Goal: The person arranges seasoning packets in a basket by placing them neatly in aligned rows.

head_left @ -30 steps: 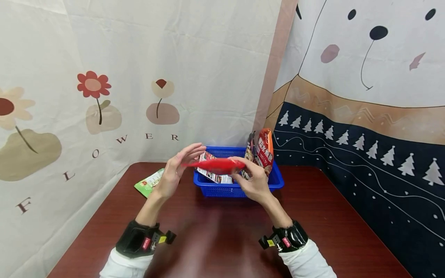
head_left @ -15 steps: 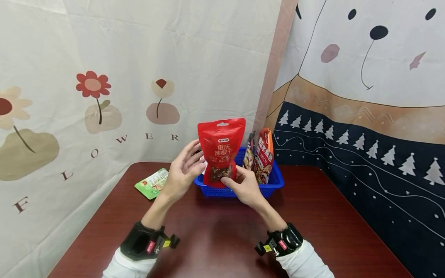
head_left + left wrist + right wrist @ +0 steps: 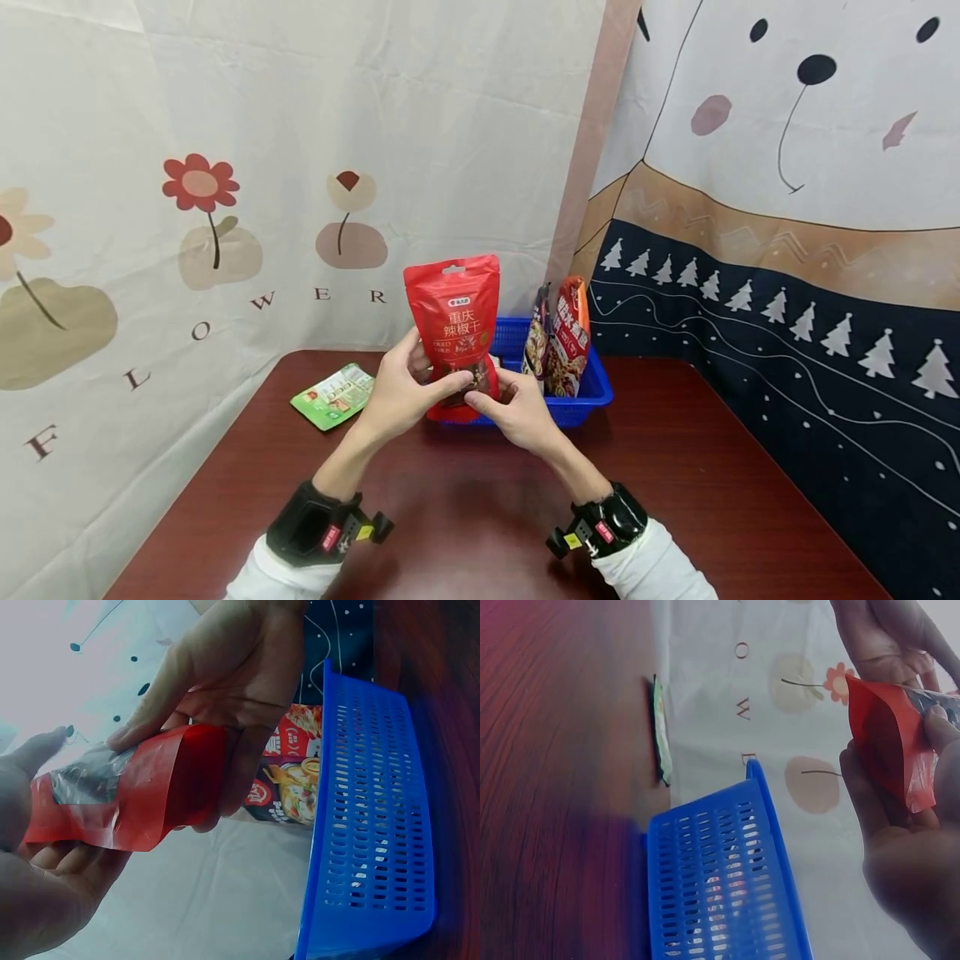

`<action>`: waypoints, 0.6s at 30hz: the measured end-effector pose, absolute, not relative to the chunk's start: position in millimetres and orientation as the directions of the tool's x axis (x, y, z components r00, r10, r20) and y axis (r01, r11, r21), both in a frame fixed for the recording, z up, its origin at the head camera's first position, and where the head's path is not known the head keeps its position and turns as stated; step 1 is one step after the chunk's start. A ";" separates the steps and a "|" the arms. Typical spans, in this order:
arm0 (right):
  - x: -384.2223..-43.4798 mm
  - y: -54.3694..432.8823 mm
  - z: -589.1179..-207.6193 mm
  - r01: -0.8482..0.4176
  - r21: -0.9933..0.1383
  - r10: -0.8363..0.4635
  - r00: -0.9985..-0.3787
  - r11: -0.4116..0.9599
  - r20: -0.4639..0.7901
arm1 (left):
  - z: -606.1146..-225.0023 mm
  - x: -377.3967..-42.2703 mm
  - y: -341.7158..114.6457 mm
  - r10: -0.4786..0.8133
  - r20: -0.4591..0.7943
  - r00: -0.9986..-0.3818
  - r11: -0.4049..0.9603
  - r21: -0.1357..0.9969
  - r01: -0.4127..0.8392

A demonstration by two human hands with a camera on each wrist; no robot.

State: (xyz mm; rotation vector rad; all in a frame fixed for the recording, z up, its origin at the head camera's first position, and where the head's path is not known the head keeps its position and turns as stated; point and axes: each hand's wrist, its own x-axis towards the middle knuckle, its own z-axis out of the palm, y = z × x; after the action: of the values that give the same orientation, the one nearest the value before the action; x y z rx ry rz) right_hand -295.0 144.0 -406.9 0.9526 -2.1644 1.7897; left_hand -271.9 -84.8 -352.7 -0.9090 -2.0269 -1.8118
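A red stand-up pouch of dried chili (image 3: pixel 452 308) is held upright in front of the blue basket, its printed front and clear window facing me. My left hand (image 3: pixel 401 387) grips its left side, thumb across the window. On the lower right side, my right hand (image 3: pixel 523 410) pinches the pouch with the thumb in front and fingers behind. In the left wrist view the pouch (image 3: pixel 142 787) hangs between both hands, above the level of the basket (image 3: pixel 375 802). The right wrist view shows the pouch's flat red base (image 3: pixel 889 739).
The blue plastic basket (image 3: pixel 581 408) stands at the back of the dark red table (image 3: pixel 465 517). Two food bags, one orange-red (image 3: pixel 572 337) and one dark (image 3: pixel 537 337), stand upright in its right part. A green and white packet (image 3: pixel 333 396) lies flat to the left.
The red pouch has turned from edge-on to upright, front toward me, then shifted left and slightly down. My left hand, with fingers extended earlier, now grips its left side.
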 end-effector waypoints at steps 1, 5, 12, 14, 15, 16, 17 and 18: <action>-294.7 143.8 -407.3 -0.570 -0.819 -0.362 -0.779 0.069 0.512 | -353.2 -271.8 -84.3 0.261 0.590 -0.764 0.026 0.787 0.616; -295.2 143.0 -409.1 -0.581 -0.812 -0.371 -0.768 0.058 0.523 | -354.1 -271.8 -83.7 0.236 0.599 -0.765 0.048 0.780 0.624; -293.8 139.7 -410.1 -0.593 -0.804 -0.370 -0.759 0.052 0.536 | -354.1 -271.6 -85.0 0.226 0.625 -0.748 0.068 0.756 0.652; -293.3 138.7 -410.2 -0.591 -0.804 -0.369 -0.761 0.057 0.534 | -353.8 -272.0 -85.8 0.224 0.631 -0.743 0.070 0.750 0.658; -293.1 138.3 -410.1 -0.591 -0.804 -0.369 -0.762 0.061 0.532 | -353.8 -272.3 -86.4 0.224 0.633 -0.741 0.072 0.748 0.660; -293.0 137.9 -409.9 -0.591 -0.804 -0.370 -0.762 0.063 0.531 | -353.8 -272.8 -87.3 0.225 0.636 -0.739 0.075 0.744 0.663; -293.0 137.6 -409.8 -0.589 -0.805 -0.372 -0.763 0.066 0.528 | -353.6 -273.2 -88.3 0.226 0.637 -0.737 0.073 0.744 0.665; -293.0 137.5 -409.5 -0.589 -0.806 -0.374 -0.763 0.066 0.527 | -353.3 -273.7 -89.8 0.224 0.637 -0.738 0.073 0.744 0.664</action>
State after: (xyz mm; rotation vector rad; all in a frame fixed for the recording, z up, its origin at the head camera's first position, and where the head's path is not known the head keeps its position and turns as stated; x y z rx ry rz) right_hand -293.0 137.5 -409.5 0.9880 -2.1539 1.7763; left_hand -273.7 -89.8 -353.3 -0.8838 -2.0024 -1.7068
